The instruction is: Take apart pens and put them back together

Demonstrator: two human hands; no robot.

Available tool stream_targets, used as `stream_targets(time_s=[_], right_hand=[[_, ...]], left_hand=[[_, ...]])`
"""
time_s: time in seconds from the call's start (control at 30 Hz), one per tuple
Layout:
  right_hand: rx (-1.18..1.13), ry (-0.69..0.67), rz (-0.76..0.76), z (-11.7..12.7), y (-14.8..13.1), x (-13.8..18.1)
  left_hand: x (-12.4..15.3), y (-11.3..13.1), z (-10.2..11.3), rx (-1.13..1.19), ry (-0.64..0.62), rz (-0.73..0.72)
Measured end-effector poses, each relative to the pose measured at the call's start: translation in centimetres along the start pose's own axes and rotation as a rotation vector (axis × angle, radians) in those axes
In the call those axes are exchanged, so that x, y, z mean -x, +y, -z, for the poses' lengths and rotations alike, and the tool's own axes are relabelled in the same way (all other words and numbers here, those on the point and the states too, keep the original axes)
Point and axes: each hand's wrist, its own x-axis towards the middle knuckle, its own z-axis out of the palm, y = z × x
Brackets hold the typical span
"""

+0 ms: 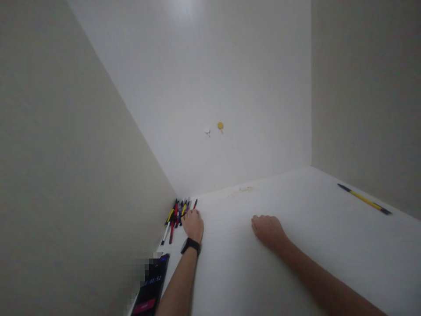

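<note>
We see our left hand [193, 224] reaching to a pile of pens [177, 213] heaped in the corner where the white table [296, 245] meets the walls, at about 10 o'clock from the middle of the table. Its fingers touch the pile's right edge; whether they pinch a pen we cannot tell, as the back of the hand hides them. A black watch [190, 245] sits on that wrist. Our right hand [268, 230] rests on the table at about 12 o'clock from the centre, curled loosely into a fist and holding nothing we can see. A single yellow pen [364, 199] lies well apart at 2 o'clock, near the right wall. A phone [151, 284] lies at 8 o'clock by the left wall.
</note>
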Motion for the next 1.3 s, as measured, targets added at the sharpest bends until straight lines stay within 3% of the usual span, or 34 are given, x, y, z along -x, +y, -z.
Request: stream_targets(time_s=[0.23, 0.5, 0.63, 0.73, 0.9, 1.0, 1.07, 1.17, 1.3], right_hand=[[-0.063, -0.001, -0.031, 0.4, 0.1, 0.0], [-0.242, 0.033, -0.017, 0.8, -1.0, 0.6], [-0.491, 0.036, 0.079, 0.7, -1.8, 0.7], [-0.799, 0.066, 0.075, 0.3, -2.3, 0.4], [-1.248, 0.185, -0.047, -0.6, -2.1, -0.7], [-1.399, 0.224, -0.085, -0.5, -1.7, -1.0], [-1.483, 0.150, -0.082, -0.1, -1.7, -1.0], [-1.589, -0.064, -0.011, 0.6, -2.1, -0.4], [-1.658, -0.294, 0.092, 1.1, -2.6, 0.4]], left_hand=[[0.6, 0.6, 0.7, 0.104, 0.041, 0.028], [3.5, 2.8, 2.5, 0.622, 0.153, 0.138], [4.8, 4.9, 3.2, 0.889, 0.178, 0.172], [5.6, 6.7, 4.0, 1.055, 0.111, 0.091], [7.2, 9.4, 5.6, 1.202, -0.106, -0.228], [7.7, 9.9, 6.2, 1.240, -0.158, -0.245], [7.7, 9.8, 6.5, 1.231, -0.139, -0.197], [7.4, 9.3, 6.6, 1.237, -0.118, -0.126], [7.0, 9.1, 6.0, 1.386, -0.192, -0.063]])
